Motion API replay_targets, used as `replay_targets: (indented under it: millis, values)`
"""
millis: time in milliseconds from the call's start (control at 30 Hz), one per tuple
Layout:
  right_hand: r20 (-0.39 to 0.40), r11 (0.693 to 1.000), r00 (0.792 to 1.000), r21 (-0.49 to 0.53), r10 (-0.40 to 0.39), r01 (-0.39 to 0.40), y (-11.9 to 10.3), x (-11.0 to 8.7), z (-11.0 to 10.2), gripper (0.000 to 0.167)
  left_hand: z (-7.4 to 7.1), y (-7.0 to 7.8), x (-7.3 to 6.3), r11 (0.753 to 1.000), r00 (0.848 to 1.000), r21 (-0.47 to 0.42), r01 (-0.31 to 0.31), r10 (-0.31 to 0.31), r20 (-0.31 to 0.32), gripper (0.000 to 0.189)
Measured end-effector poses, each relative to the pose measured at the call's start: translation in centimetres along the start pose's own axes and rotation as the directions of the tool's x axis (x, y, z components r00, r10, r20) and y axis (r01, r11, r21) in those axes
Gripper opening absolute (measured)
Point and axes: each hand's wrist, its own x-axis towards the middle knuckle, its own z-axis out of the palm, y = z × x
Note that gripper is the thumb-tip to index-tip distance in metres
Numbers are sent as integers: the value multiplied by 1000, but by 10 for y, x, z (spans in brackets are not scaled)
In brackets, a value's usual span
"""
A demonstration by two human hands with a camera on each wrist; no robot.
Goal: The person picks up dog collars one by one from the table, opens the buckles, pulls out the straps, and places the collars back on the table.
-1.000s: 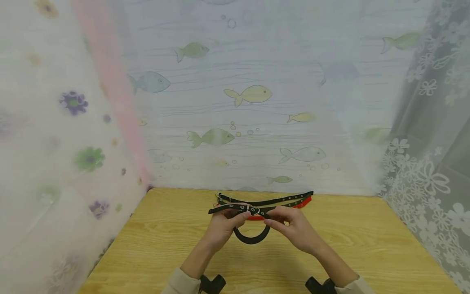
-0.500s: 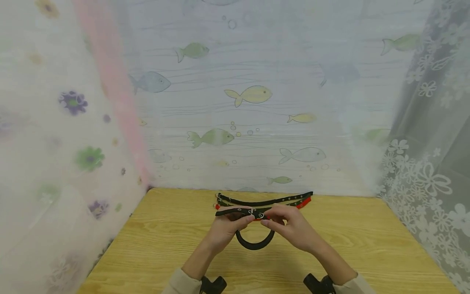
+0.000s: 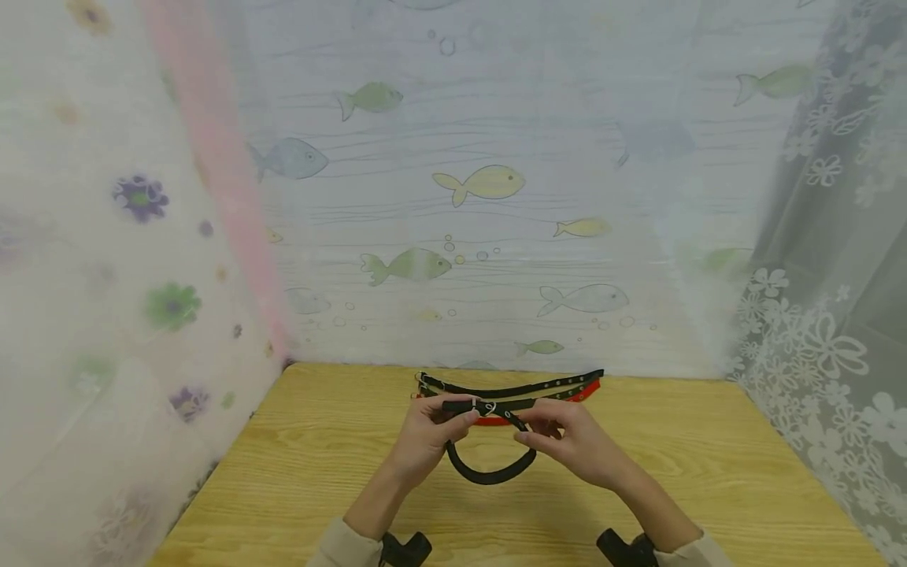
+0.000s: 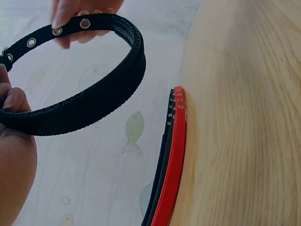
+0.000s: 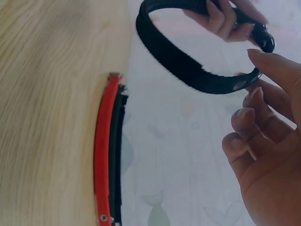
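Note:
A black collar with metal eyelets (image 3: pixel 490 477) is bent into a loop in front of me, held above the table. My left hand (image 3: pixel 427 435) pinches it near its buckle and metal ring (image 3: pixel 489 408). On the other side, the thumb and fingers of my right hand (image 3: pixel 577 442) pinch the eyelet strap. The left wrist view shows the collar's wide padded band (image 4: pixel 101 106) and the row of eyelets. From the right wrist, the band (image 5: pixel 174 59) curves between both hands, while several right-hand fingers hang loosely curled below the strap. The buckle itself is partly hidden by fingers.
Behind my hands, a red collar (image 4: pixel 177 150) and black collars (image 3: pixel 496 391) lie side by side along the wooden table's (image 3: pixel 319 472) back edge. A fish-printed curtain (image 3: pixel 489 236) hangs directly behind them.
The strap end sticking out left of the buckle has become shorter, and the hanging loop has widened. My right hand has shifted slightly right, still pinching the strap.

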Motion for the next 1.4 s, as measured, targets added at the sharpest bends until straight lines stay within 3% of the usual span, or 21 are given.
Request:
replay_targets:
  millis: [233,367,567,733,867,1000,1167,1400]
  values:
    - [-6,999,999,-15,-42,42,-10,8,6,9,6,-3,0,999,999,38,3,-5,46,30]
    - [-4,999,1000,-23,-28,28,-12,8,5,8,5,-2,0,999,1000,53,-5,4,31,32]
    - [-2,1000,1000,-28,-3,2,-7,2,-3,8,-5,2,-3,998,1000,56,-11,12,-23,27]
    - [5,999,1000,-49,17,-17,-2,-2,-9,10,-12,3,-4,998,998,26,-53,53,-14,23]
    - [-5,997,999,-64,42,-43,1,-6,-13,12,-17,6,-6,999,999,42,-34,34,-10,32]
    - [-29,997,999,-69,40,-42,3,-9,-17,9,-24,10,-7,991,1000,129,18,-17,-11,42]
    - [-50,997,998,-65,34,-37,4,-12,-23,8,-31,15,-6,961,998,274,43,-51,22,41]
    - [-60,992,992,-61,108,-112,9,-20,-32,11,-43,19,-9,920,995,382,91,-101,7,34]
